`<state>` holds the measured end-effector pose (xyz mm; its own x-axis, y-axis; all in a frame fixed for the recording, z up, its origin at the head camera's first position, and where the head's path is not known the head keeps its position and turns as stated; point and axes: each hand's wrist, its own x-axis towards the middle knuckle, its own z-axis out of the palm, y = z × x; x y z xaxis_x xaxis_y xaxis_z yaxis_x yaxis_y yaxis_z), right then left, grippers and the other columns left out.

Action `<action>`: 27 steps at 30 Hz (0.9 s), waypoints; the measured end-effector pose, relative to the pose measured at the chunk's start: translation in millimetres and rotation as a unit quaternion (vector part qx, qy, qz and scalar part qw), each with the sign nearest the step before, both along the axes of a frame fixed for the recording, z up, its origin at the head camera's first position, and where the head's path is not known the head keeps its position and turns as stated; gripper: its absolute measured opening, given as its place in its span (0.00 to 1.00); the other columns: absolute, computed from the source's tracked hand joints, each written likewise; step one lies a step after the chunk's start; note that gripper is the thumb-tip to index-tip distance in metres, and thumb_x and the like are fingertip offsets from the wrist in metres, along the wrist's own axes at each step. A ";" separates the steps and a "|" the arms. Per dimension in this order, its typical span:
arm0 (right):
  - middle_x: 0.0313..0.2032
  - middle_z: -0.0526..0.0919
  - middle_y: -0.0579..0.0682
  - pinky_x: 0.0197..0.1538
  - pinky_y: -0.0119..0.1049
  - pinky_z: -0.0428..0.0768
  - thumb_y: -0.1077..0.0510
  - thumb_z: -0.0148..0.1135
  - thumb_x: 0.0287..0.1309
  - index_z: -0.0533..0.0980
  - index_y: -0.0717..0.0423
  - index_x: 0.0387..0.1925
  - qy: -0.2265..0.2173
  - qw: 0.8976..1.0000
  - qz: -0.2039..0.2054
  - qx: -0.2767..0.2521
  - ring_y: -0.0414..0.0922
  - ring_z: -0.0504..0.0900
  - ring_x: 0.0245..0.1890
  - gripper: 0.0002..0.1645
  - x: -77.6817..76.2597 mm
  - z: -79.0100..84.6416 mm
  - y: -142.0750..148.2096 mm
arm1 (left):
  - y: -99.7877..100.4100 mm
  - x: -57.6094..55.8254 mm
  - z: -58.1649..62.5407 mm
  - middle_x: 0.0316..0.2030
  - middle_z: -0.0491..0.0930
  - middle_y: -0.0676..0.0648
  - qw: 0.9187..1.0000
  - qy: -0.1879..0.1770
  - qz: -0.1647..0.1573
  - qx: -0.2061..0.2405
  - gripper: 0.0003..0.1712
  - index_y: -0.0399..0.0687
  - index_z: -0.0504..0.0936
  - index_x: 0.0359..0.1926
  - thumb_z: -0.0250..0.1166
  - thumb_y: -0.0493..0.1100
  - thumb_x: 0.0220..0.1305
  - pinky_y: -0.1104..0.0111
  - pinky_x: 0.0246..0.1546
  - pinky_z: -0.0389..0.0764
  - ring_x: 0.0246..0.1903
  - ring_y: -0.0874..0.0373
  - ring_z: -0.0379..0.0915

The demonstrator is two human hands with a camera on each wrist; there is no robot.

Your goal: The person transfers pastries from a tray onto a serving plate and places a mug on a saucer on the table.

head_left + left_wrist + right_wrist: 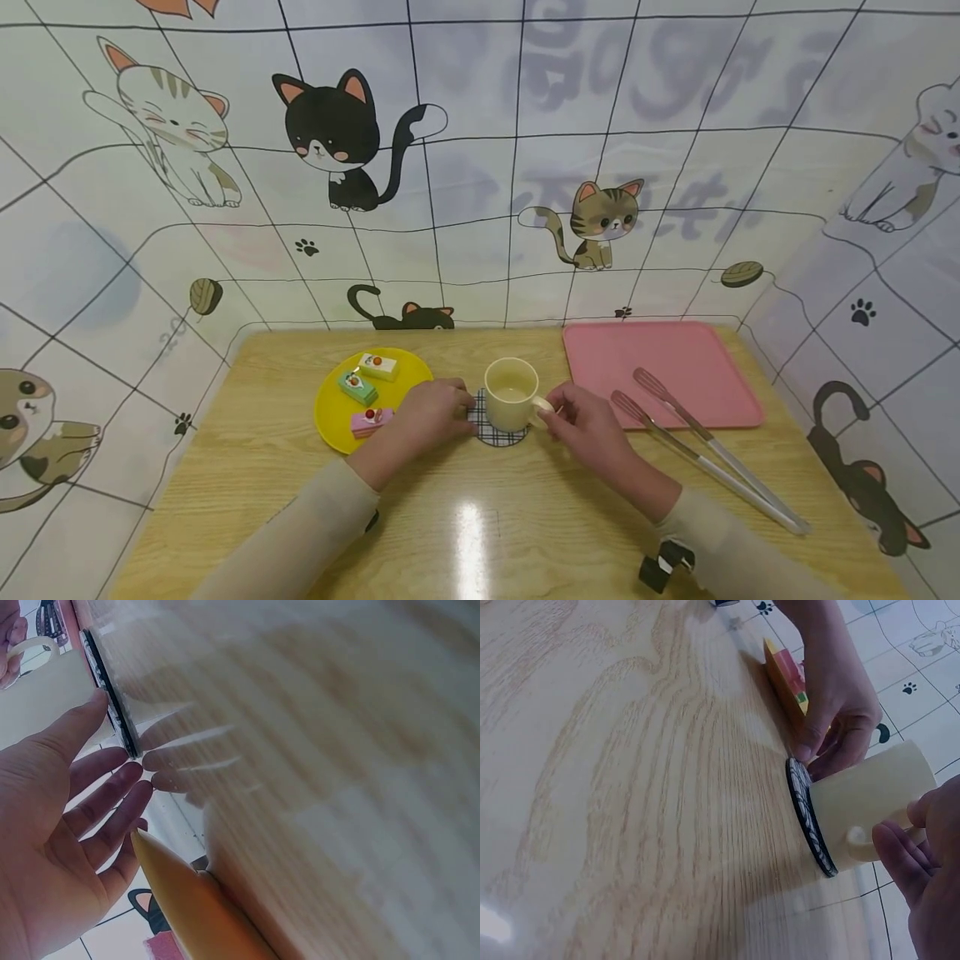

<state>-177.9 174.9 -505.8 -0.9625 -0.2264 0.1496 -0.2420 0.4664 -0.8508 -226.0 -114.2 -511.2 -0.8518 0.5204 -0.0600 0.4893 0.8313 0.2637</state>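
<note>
A cream mug (512, 395) stands upright on a round black-and-white checked coaster (491, 435) in the middle of the table. My right hand (588, 423) pinches the mug's handle (861, 844) between thumb and fingers. On the coaster's other side is my left hand (435, 410), its thumb and fingertips touching the rim, with the fingers fairly straight in the left wrist view. Just behind the left hand lies a yellow plate (330, 421) carrying a white cake piece (378, 367), a green one (357, 387) and a pink one (369, 422), the last partly hidden by the wrist.
A pink tray (675, 346) lies at the back right. Metal tongs (712, 450) with whisk-like ends rest across its front edge, their handles reaching onto the wooden table (420, 533). A cat-patterned sheet (480, 183) closes off the back and sides.
</note>
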 end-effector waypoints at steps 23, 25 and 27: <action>0.30 0.88 0.58 0.30 0.32 0.85 0.66 0.74 0.71 0.81 0.59 0.41 -0.059 0.998 0.007 -0.036 0.48 0.87 0.28 0.07 9.2 -1.4 -15.3 | 1.5 -2.6 -1.5 0.49 0.87 0.53 1.000 -0.002 0.006 0.001 0.25 0.54 0.94 0.56 0.83 0.60 0.64 0.57 0.53 0.87 0.47 0.55 0.83; 0.30 0.88 0.56 0.29 0.32 0.84 0.65 0.74 0.71 0.81 0.58 0.41 -0.059 0.998 0.005 -0.036 0.49 0.87 0.28 0.07 9.7 -1.7 -15.7 | 1.3 -2.4 -1.5 0.49 0.87 0.53 1.000 -0.003 0.006 0.003 0.25 0.54 0.94 0.56 0.83 0.59 0.63 0.58 0.52 0.87 0.46 0.55 0.83; 0.29 0.87 0.54 0.29 0.32 0.84 0.65 0.74 0.71 0.81 0.57 0.41 -0.060 0.998 0.006 -0.036 0.50 0.87 0.29 0.07 10.0 -2.2 -15.7 | 1.0 -2.6 -2.1 0.48 0.87 0.53 1.000 -0.002 0.005 0.003 0.25 0.54 0.94 0.56 0.83 0.59 0.63 0.58 0.51 0.87 0.46 0.55 0.83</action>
<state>-167.8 159.3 -508.1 -0.9715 -0.2316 0.0507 -0.1426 0.3999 -0.9054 -228.6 -113.2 -513.2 -0.8572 0.5113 -0.0609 0.4790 0.8352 0.2700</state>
